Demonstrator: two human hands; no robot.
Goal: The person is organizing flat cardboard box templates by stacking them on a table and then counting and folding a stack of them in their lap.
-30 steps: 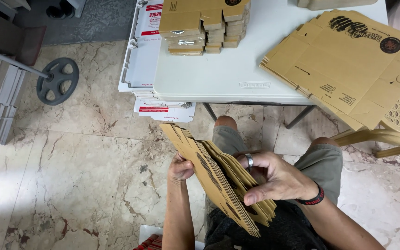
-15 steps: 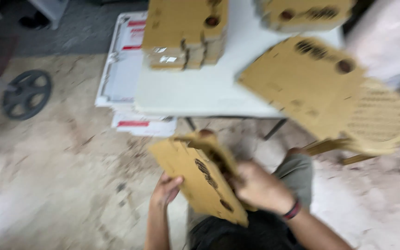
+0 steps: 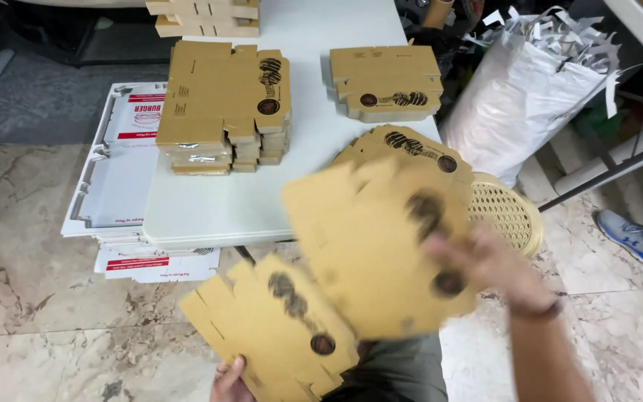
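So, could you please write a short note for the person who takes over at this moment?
Left hand: holds the lap stack of flat brown box blanks by its lower edge.
Right hand: grips one blank, lifted and blurred, above the lap.
Table: two piles of blanks, one left, one right. More blanks lie on the wicker stool.
White printed sheets lie beside the table.
Done: several piles made. Left: the lap stack and the blank in hand are not yet set down.
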